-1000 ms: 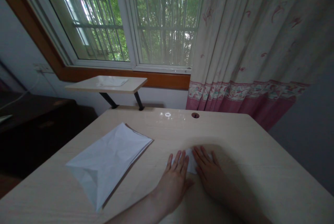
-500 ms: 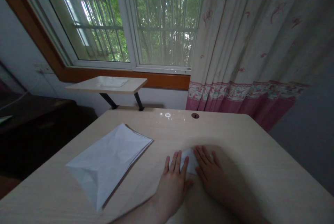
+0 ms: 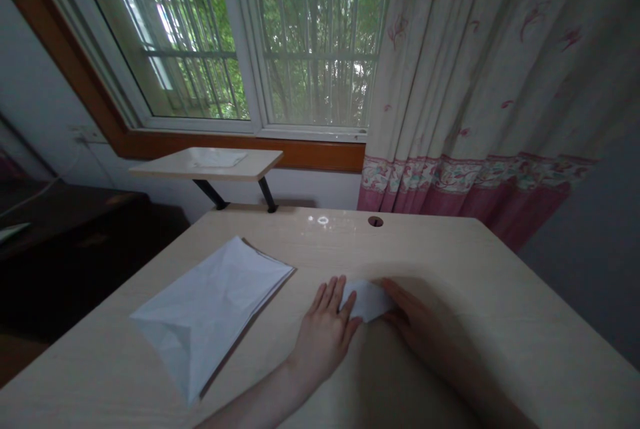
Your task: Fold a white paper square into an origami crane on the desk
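Observation:
A small piece of folded white paper [image 3: 367, 302] lies on the desk between my two hands. My left hand [image 3: 326, 329] rests flat at its left side, fingers stretched out and fingertips over the paper's edge. At the right end, my right hand [image 3: 413, 319] has its fingers curled around the paper's edge, index finger along the top and thumb below, gripping it. The underside of the paper and part of its right end are hidden by the fingers.
A stack of larger creased white sheets [image 3: 215, 309] lies to the left on the pale wooden desk [image 3: 425, 242]. A raised shelf [image 3: 173, 167] on black legs stands at the far left, bearing a white packet [image 3: 220, 158]. A cable hole [image 3: 375, 221] sits near the back edge.
My right hand has gone from lying flat to gripping the paper's right end. My left hand has shifted slightly left, so more of the paper shows.

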Motion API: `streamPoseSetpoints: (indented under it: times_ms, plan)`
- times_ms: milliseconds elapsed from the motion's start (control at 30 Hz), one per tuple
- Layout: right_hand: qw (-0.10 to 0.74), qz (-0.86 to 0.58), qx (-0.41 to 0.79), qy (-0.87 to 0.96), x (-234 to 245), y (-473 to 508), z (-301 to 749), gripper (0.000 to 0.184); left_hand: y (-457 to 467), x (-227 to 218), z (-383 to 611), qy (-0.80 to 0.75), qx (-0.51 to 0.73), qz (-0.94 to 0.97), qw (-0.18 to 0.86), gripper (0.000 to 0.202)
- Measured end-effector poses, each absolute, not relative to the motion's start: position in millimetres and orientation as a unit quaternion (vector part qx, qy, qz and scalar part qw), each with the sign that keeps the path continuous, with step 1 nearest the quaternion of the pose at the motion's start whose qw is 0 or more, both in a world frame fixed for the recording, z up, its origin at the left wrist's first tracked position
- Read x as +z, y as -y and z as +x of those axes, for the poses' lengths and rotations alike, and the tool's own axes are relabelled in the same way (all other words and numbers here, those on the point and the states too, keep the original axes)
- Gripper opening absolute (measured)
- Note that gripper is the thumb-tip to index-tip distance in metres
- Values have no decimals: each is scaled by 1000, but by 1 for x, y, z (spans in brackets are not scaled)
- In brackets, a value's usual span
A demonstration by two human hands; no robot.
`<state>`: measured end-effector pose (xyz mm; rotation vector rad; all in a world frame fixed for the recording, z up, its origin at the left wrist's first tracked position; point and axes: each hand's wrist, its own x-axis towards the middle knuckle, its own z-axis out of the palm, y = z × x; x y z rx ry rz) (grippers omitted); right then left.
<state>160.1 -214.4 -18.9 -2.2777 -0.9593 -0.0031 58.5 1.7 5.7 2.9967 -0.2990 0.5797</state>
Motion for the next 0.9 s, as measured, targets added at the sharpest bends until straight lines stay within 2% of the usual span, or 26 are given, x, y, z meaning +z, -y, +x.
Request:
streamPoseSetpoints:
  times_ms: [200,533,700,900]
  plan:
    - [299,-858,4,417,-8,223,176,45,-5,7,61,109,173,977,66,36]
    - [269,-837,-79,470,-7,229,190,27,-4,6,62,121,165,972,113,38]
    - [263,-824,-92,493,-12,229,191,28,-3,12,61,137,164,972,99,43]
    - [248,-820,-84,508,-7,230,186,36,-1,21,60,145,152,974,87,36]
